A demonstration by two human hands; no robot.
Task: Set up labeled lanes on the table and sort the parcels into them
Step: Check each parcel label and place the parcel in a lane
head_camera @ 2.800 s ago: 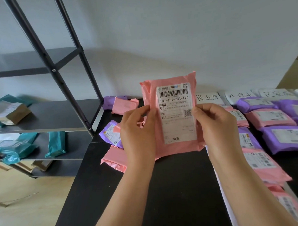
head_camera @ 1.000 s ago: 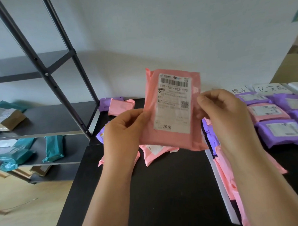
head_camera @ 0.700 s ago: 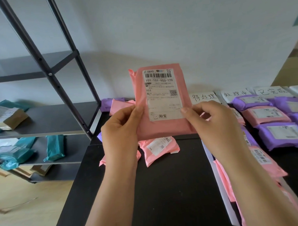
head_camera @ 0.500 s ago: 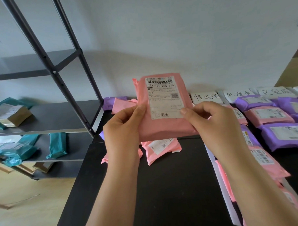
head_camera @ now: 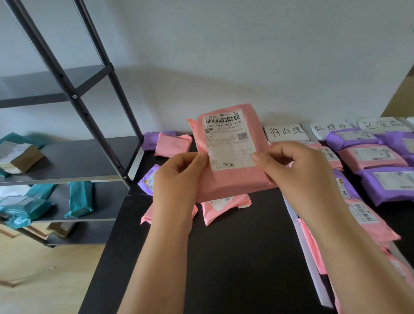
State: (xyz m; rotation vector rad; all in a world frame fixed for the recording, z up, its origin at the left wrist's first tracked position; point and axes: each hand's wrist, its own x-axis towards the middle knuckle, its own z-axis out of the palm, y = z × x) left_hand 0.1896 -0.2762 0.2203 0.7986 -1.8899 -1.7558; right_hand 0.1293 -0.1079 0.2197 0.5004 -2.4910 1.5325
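A pink parcel with a white shipping label is held upright above the black table. My left hand grips its left edge and my right hand grips its right edge, thumbs on the label side. Handwritten white lane labels lie along the table's far edge, to the right of the held parcel. Below them, pink and purple parcels lie in rows. Unsorted pink parcels and a purple one lie behind my hands.
A black metal shelf rack stands left of the table, holding teal bags and a brown box. White strips mark lane borders on the table. A pale wall stands behind the table. Wooden floor shows at lower left.
The pink parcel was tilted and turned between my hands, then brought upright with its label facing me; it has sunk slightly. Both hands kept their hold.
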